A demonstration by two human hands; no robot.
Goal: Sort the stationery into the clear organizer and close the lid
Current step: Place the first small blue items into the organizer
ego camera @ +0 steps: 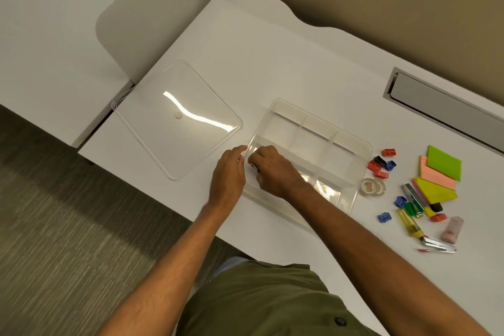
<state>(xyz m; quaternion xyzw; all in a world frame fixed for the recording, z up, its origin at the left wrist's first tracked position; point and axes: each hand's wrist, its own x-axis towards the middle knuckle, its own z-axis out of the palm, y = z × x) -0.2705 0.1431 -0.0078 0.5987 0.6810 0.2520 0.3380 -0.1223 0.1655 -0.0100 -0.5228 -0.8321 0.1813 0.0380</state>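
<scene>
Clear divided organizer (313, 142), lid (177, 120) lying left, left hand (227, 172) gripping its rim, right hand (275, 172) curled inside, grasp indiscernible; white desk (272, 63)

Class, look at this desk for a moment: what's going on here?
A person works at a white desk. Both hands meet at the near-left corner of the clear organizer. The left hand holds its rim. The right hand curls just inside, perhaps around something small that I cannot make out. The visible compartments look empty. The lid lies off to the left. Sharpeners, sticky notes and tape sit unsorted to the right.
</scene>
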